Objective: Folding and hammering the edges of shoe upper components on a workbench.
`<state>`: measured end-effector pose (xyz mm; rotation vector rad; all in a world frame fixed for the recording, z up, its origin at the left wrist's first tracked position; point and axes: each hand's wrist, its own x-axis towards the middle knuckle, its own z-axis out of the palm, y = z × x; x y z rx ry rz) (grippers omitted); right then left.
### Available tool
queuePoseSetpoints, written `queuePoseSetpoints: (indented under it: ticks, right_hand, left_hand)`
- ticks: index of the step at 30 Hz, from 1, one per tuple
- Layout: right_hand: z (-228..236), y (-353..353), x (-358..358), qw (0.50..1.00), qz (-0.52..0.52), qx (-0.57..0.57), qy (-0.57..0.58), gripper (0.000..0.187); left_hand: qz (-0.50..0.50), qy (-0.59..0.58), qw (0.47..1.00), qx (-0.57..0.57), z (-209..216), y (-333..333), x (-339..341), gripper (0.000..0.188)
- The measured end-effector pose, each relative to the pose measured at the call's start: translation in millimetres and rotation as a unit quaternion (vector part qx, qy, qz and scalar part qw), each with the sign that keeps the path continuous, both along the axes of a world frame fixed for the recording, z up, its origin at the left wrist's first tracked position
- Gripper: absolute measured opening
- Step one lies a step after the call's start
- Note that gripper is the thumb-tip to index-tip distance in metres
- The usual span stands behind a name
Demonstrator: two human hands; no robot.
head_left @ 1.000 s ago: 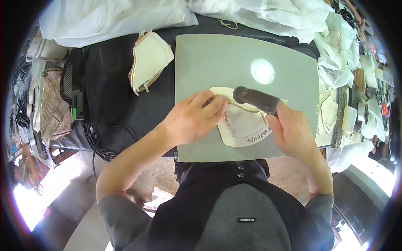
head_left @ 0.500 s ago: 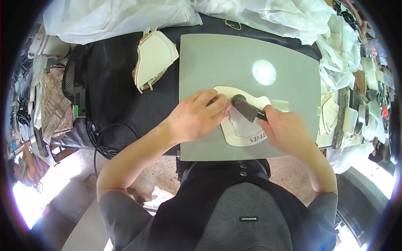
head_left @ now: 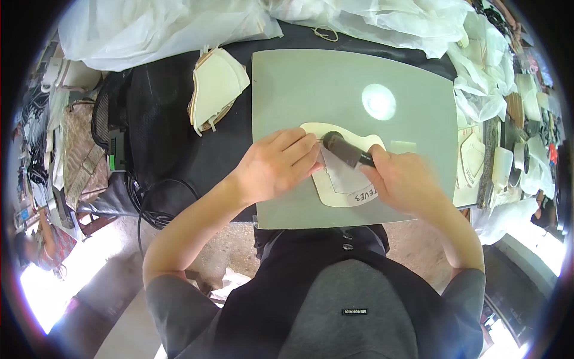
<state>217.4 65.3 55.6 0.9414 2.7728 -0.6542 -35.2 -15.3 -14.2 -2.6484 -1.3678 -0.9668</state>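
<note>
A cream, curved flat pattern piece [head_left: 326, 192] with dark hand lettering near its lower edge lies on the grey-green board [head_left: 293, 78]. On top of it is a smaller pale grey-white piece [head_left: 347, 179]. My right hand [head_left: 403, 178] grips the black handle of a hammer [head_left: 345, 149], whose dark head is over the upper left of the pale piece. My left hand [head_left: 281, 161] rests at the pattern's left edge, its fingers drawn together close to the hammer head. Whatever small thing lies between those fingertips is too hidden to name.
Left of the board lies a stack of cream cut pieces [head_left: 218, 87] on the black table cover. Milky plastic bags [head_left: 167, 30] line the back. More cream patterns [head_left: 472, 158] lie to the right. A black cable [head_left: 152, 206] coils at the left edge.
The hammer head has shifted slightly left and up, nearer my left fingertips. My left hand stays at the pattern's edge. The whole view has shifted a little.
</note>
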Motion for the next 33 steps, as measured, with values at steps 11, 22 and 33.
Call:
queuePoseSetpoints:
  ticks: [11,22,33]
  right_hand:
    - [17,15,-4,0.997,-0.027,-0.038,0.061,0.033]
    - [9,12,36,0.972,-0.149,0.005,0.182,0.026]
    - [2,2,21,0.992,-0.085,-0.031,0.093,0.033]
  left_hand:
    - [0.013,-0.037,0.999,-0.005,-4,-3,-4,0.036]
    - [-0.028,-0.043,0.997,-0.057,-3,12,-11,0.035]
    - [0.063,-0.191,0.962,-0.183,-4,24,14,0.037]
